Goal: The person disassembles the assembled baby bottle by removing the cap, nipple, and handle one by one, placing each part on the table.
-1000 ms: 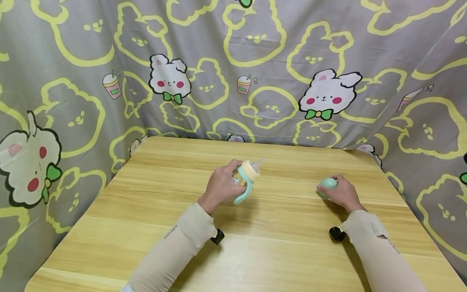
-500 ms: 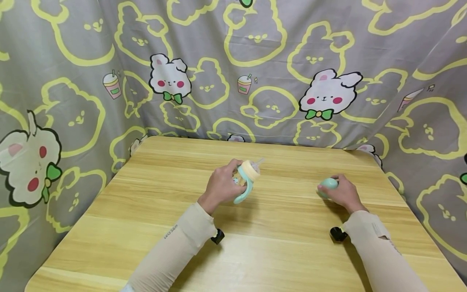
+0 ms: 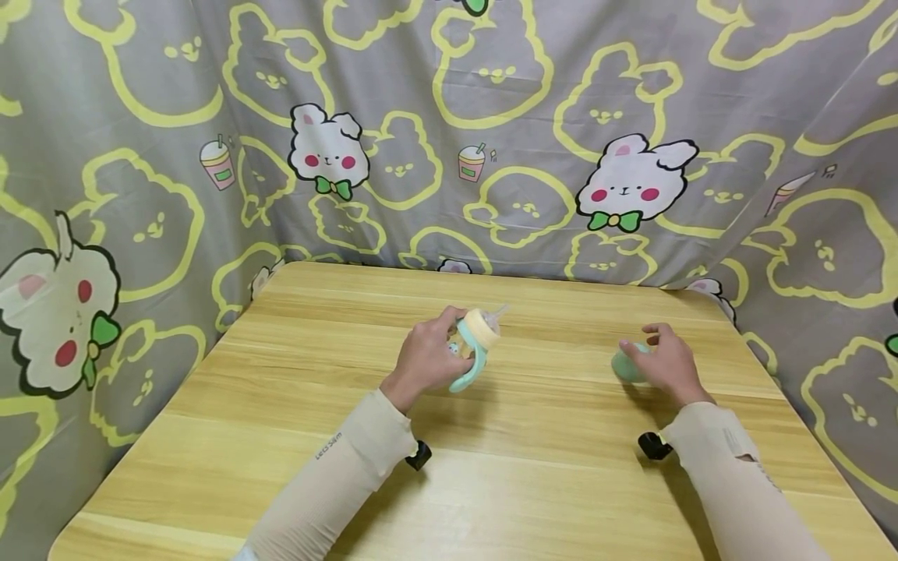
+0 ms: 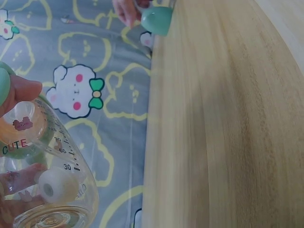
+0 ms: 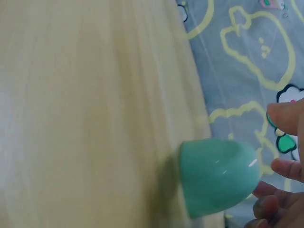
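Observation:
My left hand (image 3: 426,357) grips a baby bottle (image 3: 481,330) tilted over the middle of the table. It has a cream collar, a mint-green handle and a clear spout or straw at its top. In the left wrist view the clear bottle body (image 4: 71,156) shows measuring marks, the word "CUTE" and a white ball inside. A mint-green domed cap (image 5: 218,175) stands on the table to the right, its rounded end up. Just above the cap is my right hand (image 3: 668,365), fingers spread and loose, apart from the dome in the right wrist view.
The wood-grain table (image 3: 533,460) fills the lower view. A grey curtain (image 3: 519,86) with yellow outlines and white rabbit prints hangs behind and along both sides. Black wrist cameras sit under both beige sleeves (image 3: 351,460).
My right hand has let go of the cap, its fingers have spread, and it has lifted slightly up and to the right. The cap stays on the table; the left hand and bottle hold still.

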`<state>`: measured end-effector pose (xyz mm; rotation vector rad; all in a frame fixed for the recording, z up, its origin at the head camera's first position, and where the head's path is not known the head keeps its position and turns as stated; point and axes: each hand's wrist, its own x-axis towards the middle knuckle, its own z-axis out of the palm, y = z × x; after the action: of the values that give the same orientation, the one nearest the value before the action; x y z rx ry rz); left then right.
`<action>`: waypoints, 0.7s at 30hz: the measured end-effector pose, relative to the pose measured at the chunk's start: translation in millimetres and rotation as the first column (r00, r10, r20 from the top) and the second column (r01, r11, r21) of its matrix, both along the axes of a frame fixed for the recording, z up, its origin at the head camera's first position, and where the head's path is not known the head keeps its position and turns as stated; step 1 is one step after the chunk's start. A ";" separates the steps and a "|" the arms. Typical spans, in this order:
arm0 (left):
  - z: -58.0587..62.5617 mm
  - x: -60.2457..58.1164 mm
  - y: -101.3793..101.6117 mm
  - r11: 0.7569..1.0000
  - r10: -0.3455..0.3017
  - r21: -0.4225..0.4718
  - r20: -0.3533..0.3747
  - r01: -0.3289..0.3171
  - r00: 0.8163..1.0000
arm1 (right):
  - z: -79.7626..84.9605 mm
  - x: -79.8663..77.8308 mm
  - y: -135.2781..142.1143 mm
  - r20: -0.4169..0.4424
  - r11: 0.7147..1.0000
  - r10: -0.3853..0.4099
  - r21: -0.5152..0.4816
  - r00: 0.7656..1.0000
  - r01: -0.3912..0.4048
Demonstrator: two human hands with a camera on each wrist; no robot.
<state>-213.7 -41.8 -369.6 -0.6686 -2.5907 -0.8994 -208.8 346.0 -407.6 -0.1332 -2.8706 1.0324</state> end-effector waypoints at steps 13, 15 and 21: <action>0.0 0.5 1.5 1.000 -0.012 0.007 0.001 0.012 1.000 | 24.2 0.1 -27.7 -0.145 0.999 0.039 0.002 0.989 -0.039; 0.1 0.4 1.7 1.000 -0.008 0.006 0.006 0.008 1.000 | 27.0 0.4 -32.3 -0.158 0.998 0.061 0.006 0.986 -0.060; -0.2 0.8 2.0 1.000 0.001 0.009 0.011 -0.001 1.000 | 34.6 1.9 -46.5 -0.159 0.993 0.109 -0.020 0.981 -0.114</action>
<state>-212.9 -39.9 -369.8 -0.6623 -2.5947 -0.9161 -206.9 299.5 -373.1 0.1045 -2.7479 1.0525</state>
